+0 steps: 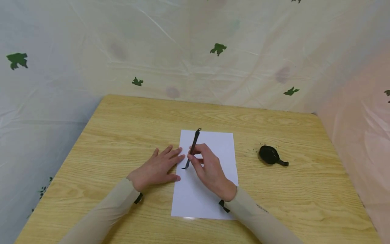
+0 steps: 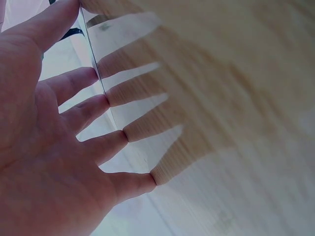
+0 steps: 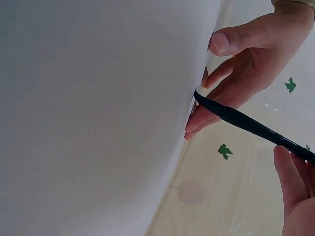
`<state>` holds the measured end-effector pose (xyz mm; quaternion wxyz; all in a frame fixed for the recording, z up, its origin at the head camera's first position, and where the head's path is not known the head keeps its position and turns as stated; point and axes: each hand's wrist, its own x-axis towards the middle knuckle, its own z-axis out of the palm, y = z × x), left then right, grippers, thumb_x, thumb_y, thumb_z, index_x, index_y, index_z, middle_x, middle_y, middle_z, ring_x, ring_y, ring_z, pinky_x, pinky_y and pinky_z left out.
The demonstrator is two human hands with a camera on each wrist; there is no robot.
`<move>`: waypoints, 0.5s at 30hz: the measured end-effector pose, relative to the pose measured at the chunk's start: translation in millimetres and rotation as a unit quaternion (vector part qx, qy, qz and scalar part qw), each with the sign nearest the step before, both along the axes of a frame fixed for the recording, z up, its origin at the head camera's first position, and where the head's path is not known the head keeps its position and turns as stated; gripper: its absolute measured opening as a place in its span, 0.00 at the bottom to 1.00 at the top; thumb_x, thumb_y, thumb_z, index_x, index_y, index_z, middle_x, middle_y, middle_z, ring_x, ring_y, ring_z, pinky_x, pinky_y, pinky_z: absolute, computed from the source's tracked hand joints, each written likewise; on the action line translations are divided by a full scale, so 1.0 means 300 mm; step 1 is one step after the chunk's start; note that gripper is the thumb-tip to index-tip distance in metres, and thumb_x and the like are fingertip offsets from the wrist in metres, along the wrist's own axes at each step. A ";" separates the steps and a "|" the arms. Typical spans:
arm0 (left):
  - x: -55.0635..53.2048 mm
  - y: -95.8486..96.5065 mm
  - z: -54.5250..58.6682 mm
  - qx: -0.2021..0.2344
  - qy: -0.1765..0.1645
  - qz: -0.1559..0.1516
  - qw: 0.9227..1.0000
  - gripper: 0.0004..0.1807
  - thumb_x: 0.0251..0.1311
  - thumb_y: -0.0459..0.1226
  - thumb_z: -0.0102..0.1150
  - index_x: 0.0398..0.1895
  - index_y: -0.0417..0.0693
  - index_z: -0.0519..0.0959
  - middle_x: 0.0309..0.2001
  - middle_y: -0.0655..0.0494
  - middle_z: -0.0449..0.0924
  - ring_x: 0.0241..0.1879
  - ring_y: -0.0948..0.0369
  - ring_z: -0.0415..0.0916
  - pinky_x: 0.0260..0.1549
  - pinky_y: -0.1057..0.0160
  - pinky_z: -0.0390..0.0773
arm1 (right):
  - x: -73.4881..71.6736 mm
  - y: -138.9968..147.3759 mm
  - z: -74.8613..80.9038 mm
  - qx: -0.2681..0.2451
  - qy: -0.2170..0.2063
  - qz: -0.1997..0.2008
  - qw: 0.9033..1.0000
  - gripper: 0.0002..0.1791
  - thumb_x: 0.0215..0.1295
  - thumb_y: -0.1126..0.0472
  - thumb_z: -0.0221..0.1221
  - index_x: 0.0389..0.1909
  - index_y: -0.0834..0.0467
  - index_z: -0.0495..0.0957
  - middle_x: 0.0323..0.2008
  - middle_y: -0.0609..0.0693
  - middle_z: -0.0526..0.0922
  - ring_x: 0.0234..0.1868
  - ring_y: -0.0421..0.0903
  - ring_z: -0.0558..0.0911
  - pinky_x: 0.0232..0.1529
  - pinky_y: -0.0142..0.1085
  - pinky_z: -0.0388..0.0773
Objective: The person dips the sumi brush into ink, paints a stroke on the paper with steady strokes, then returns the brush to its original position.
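Note:
My right hand [image 1: 210, 169] pinches a dark calligraphy brush [image 1: 195, 140] between thumb and fingers, over the left part of a white sheet of paper [image 1: 207, 200]. The brush leans slightly, its loop end up and its dark tip down at the sheet beside a short black stroke [image 1: 183, 168]. In the right wrist view the brush's tip [image 3: 198, 97] bends against the paper. Left of it, my left hand [image 1: 159, 167] lies palm down with fingers spread, its thumb and nearest fingertips at the sheet's left edge. The left wrist view shows its fingertips [image 2: 118, 140] touching the surface.
A black ink dish [image 1: 269, 155] with a short handle stands right of the paper, with small dark specks [image 1: 254, 150] on the wood beside it. The wooden table [image 1: 137, 125] is bordered at the back and sides by pale sheeting [image 1: 173, 40] with green bird shapes.

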<state>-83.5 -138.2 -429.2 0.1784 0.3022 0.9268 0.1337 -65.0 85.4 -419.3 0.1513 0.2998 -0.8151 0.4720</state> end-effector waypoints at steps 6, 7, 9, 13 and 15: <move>0.001 0.000 0.003 0.001 0.000 -0.001 1.000 0.42 0.67 0.56 0.65 0.80 0.52 0.65 0.82 0.53 0.53 0.81 0.43 0.41 0.69 0.25 0.49 | 0.002 0.003 0.003 0.000 0.003 -0.002 1.000 0.16 0.69 0.71 0.64 0.52 0.63 0.71 0.47 0.55 0.80 0.49 0.51 0.85 0.41 0.37 0.87; 0.001 0.001 0.003 0.002 -0.001 -0.001 1.000 0.42 0.67 0.56 0.65 0.80 0.52 0.65 0.82 0.53 0.53 0.81 0.43 0.41 0.69 0.25 0.49 | 0.003 0.003 0.003 0.000 0.004 -0.002 1.000 0.16 0.69 0.71 0.64 0.52 0.63 0.71 0.47 0.55 0.80 0.49 0.51 0.85 0.41 0.37 0.87; 0.000 0.001 0.003 0.001 -0.001 -0.001 1.000 0.42 0.67 0.56 0.65 0.80 0.52 0.65 0.82 0.53 0.53 0.81 0.43 0.41 0.69 0.25 0.49 | 0.003 0.004 0.003 0.000 0.005 -0.002 1.000 0.16 0.69 0.72 0.64 0.52 0.63 0.71 0.47 0.55 0.80 0.49 0.51 0.85 0.41 0.37 0.87; -0.001 0.001 0.003 -0.004 -0.004 0.001 1.000 0.42 0.67 0.56 0.65 0.80 0.52 0.64 0.82 0.53 0.52 0.82 0.43 0.41 0.69 0.25 0.48 | 0.002 0.006 0.001 -0.002 0.010 -0.002 1.000 0.16 0.69 0.72 0.64 0.52 0.63 0.71 0.47 0.55 0.81 0.49 0.51 0.85 0.41 0.37 0.87; -0.001 0.002 0.002 -0.006 -0.007 0.003 1.000 0.43 0.67 0.57 0.65 0.80 0.53 0.64 0.82 0.54 0.52 0.82 0.44 0.41 0.69 0.25 0.48 | 0.002 0.008 0.000 -0.002 0.012 -0.001 1.000 0.16 0.69 0.72 0.64 0.52 0.63 0.71 0.47 0.55 0.81 0.49 0.51 0.85 0.41 0.37 0.87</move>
